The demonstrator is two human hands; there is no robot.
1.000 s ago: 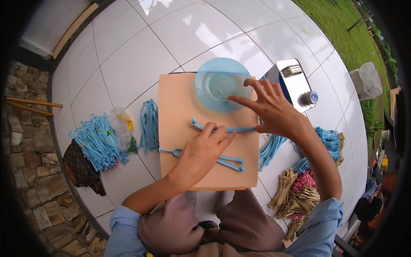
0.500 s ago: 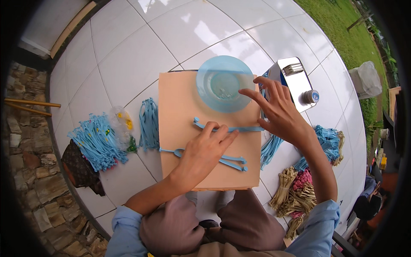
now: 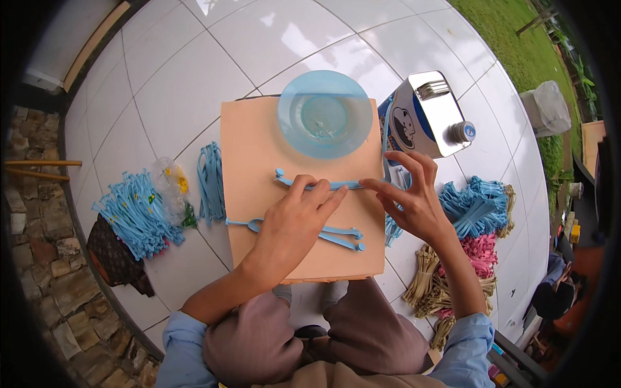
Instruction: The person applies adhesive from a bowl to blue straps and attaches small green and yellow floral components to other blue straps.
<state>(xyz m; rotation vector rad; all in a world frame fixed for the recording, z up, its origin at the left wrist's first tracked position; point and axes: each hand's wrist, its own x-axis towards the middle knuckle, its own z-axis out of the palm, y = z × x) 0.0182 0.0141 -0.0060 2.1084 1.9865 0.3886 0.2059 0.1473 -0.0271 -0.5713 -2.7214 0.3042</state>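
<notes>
On a tan board (image 3: 259, 142), a narrow blue strap (image 3: 282, 178) with a knobbed end lies crosswise. My left hand (image 3: 288, 223) rests over it, its fingers bent and pressing the strap down. At the strap's right part, my right hand (image 3: 417, 200) has its index fingertip against it, thumb close by, other fingers curved. The strap's free length (image 3: 386, 136) seems to stand up beside that hand's fingers. Nearer to me, partly under my left hand, is a second blue strap (image 3: 343, 238) with a loop and two knobbed ends. A translucent blue bowl (image 3: 291, 136) sits at the board's far side.
Right of the bowl stands a metal tin (image 3: 414, 129) with a capped spout. Bundles of blue straps (image 3: 479, 207), pink straps (image 3: 480, 252) and beige straps (image 3: 424, 278) lie to the right. More blue straps (image 3: 136, 210) and a clear plastic bag (image 3: 169, 187) are left on the tiles.
My right hand has come down from beside the bowl to the strap, its fingers drawing closer together. The strap's right length now rises upward. My left hand stays on the strap.
</notes>
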